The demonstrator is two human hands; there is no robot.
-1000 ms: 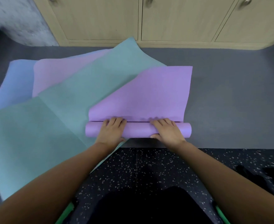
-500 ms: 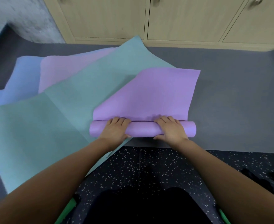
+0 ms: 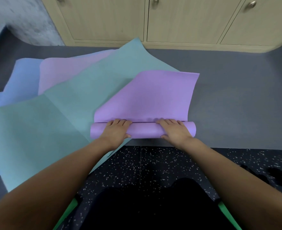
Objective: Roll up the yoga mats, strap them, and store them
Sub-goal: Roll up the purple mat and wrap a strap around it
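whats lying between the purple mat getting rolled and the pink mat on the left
The teal mat, seen in the head view: the purple mat lies on its right part, and it partly covers the pink mat.

I see purple foam yoga mat (image 3: 146, 97), near end rolled, left part lying on teal foam mat (image 3: 53, 130), right part on grey floor (image 3: 236, 97). Left hand (image 3: 115, 131) and right hand (image 3: 175, 130) grip roll, side by side. Pink foam mat (image 3: 62, 72) and blue foam mat (image 3: 20, 72) lie under teal one, further left. Wooden cabinet (image 3: 178, 19) stands behind all; speckled rubber flooring (image 3: 153, 160) lies before roll.
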